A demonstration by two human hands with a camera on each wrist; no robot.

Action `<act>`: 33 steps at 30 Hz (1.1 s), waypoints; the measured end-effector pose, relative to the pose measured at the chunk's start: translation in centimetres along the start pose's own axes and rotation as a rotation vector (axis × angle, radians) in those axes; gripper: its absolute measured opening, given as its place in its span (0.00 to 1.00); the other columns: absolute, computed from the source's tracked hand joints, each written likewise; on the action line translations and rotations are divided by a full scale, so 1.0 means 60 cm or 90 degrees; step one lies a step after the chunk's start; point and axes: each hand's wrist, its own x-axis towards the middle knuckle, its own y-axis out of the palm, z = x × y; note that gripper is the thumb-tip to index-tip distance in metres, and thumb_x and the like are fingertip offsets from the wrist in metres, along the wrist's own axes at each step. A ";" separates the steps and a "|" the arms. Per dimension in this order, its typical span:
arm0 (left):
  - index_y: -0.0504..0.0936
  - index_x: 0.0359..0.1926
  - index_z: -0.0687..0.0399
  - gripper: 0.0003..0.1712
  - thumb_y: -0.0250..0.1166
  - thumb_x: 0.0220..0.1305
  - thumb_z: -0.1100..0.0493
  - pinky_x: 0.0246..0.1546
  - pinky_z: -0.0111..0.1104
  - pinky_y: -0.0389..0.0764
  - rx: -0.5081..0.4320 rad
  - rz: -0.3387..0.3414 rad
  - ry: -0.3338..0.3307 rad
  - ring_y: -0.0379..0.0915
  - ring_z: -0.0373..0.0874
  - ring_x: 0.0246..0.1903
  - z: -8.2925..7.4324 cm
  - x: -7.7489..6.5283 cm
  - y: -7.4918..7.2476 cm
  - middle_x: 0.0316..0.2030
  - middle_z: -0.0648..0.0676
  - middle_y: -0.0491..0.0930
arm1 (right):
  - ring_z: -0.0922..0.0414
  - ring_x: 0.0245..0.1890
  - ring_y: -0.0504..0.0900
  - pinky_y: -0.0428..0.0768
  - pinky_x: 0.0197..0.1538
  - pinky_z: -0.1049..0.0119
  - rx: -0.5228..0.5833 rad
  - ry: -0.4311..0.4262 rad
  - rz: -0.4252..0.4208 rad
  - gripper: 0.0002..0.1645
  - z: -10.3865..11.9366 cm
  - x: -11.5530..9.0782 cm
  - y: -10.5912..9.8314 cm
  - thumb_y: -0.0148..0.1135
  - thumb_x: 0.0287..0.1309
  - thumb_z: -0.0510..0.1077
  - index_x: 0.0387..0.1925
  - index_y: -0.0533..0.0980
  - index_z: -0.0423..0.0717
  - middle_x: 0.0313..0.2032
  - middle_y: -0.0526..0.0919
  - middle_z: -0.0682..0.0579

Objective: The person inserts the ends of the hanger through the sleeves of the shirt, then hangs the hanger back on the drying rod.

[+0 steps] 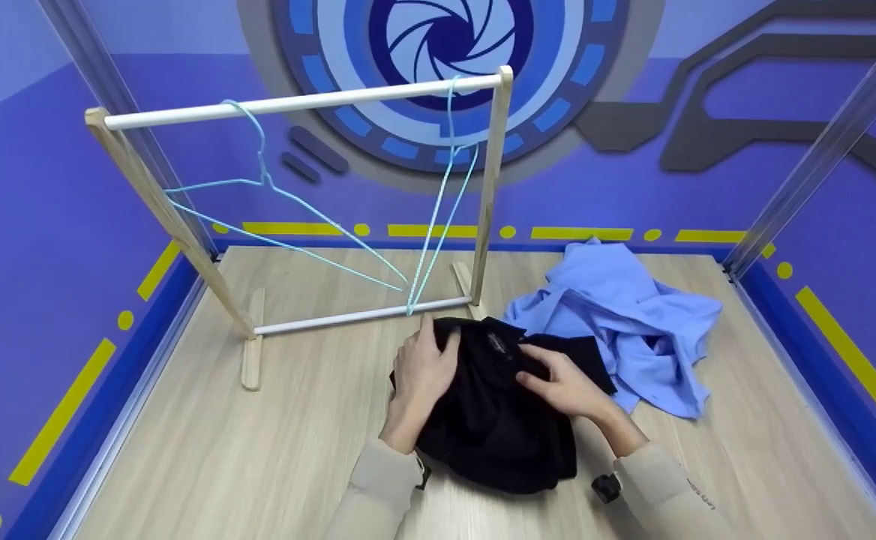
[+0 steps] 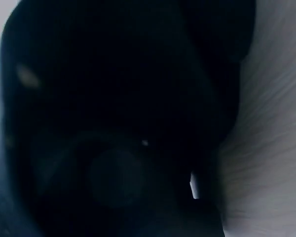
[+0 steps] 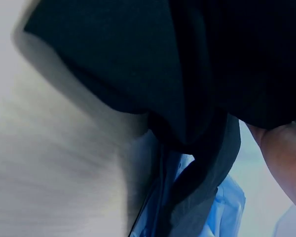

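A crumpled black shirt (image 1: 498, 450) with a small label inside its neck is bunched over the table in front of me. My left hand (image 1: 423, 367) grips its left side near the neck, thumb over the cloth. On the other side my right hand (image 1: 565, 384) pinches the fabric between thumb and fingers. Dark cloth of the shirt (image 2: 128, 89) fills most of the left wrist view and hides the left fingers. In the right wrist view the shirt (image 3: 118, 59) hangs in folds, and part of the right hand (image 3: 288, 160) shows at the edge.
A wooden rack (image 1: 303, 102) with white bars stands behind to the left. From its top bar hang two light-blue hangers, one at left (image 1: 264, 178) and one at right (image 1: 451, 124). A rumpled light-blue garment (image 1: 595, 277) lies right of the rack. Blue walls enclose the table (image 1: 183, 465).
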 end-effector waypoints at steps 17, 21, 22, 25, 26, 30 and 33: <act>0.76 0.58 0.58 0.26 0.58 0.74 0.42 0.34 0.55 0.80 -0.003 0.025 0.019 0.83 0.66 0.36 -0.006 -0.002 -0.003 0.40 0.63 0.85 | 0.52 0.53 0.82 0.78 0.57 0.51 -0.047 -0.037 -0.078 0.25 0.011 0.007 -0.024 0.64 0.63 0.33 0.62 0.77 0.36 0.54 0.85 0.46; 0.77 0.58 0.59 0.27 0.58 0.75 0.41 0.36 0.55 0.81 -0.004 0.045 0.027 0.83 0.66 0.38 -0.006 -0.002 -0.003 0.42 0.62 0.85 | 0.51 0.54 0.82 0.78 0.57 0.50 -0.051 -0.036 -0.116 0.26 0.017 0.012 -0.038 0.64 0.61 0.31 0.62 0.78 0.37 0.54 0.85 0.47; 0.77 0.58 0.59 0.27 0.58 0.75 0.42 0.37 0.55 0.81 -0.004 0.048 0.031 0.83 0.66 0.38 -0.006 -0.002 -0.004 0.43 0.62 0.85 | 0.51 0.54 0.82 0.78 0.57 0.50 -0.053 -0.034 -0.128 0.26 0.018 0.013 -0.042 0.64 0.60 0.31 0.61 0.78 0.38 0.54 0.85 0.47; 0.78 0.55 0.60 0.26 0.58 0.74 0.42 0.37 0.54 0.81 -0.002 0.056 0.043 0.83 0.65 0.39 -0.006 -0.003 -0.006 0.43 0.61 0.85 | 0.51 0.52 0.82 0.77 0.55 0.51 -0.069 -0.028 -0.167 0.25 0.021 0.017 -0.053 0.65 0.58 0.30 0.58 0.79 0.38 0.51 0.86 0.47; 0.78 0.54 0.60 0.25 0.58 0.74 0.43 0.37 0.54 0.80 -0.001 0.057 0.047 0.82 0.65 0.39 -0.006 -0.004 -0.006 0.42 0.61 0.84 | 0.51 0.51 0.83 0.77 0.54 0.51 -0.079 -0.026 -0.182 0.25 0.021 0.017 -0.056 0.66 0.57 0.30 0.57 0.80 0.38 0.49 0.86 0.46; 0.78 0.50 0.57 0.22 0.59 0.74 0.42 0.37 0.54 0.80 -0.001 0.068 0.059 0.82 0.64 0.40 -0.004 -0.005 -0.007 0.40 0.60 0.83 | 0.47 0.47 0.84 0.77 0.52 0.48 -0.110 -0.005 -0.229 0.25 0.020 0.020 -0.069 0.66 0.54 0.29 0.56 0.80 0.36 0.47 0.87 0.42; 0.78 0.53 0.55 0.23 0.58 0.75 0.41 0.41 0.53 0.80 -0.010 0.094 0.054 0.81 0.62 0.44 -0.003 -0.005 -0.009 0.44 0.59 0.81 | 0.44 0.49 0.83 0.77 0.54 0.47 -0.120 0.012 -0.245 0.27 0.015 0.023 -0.076 0.65 0.53 0.28 0.57 0.79 0.34 0.48 0.86 0.39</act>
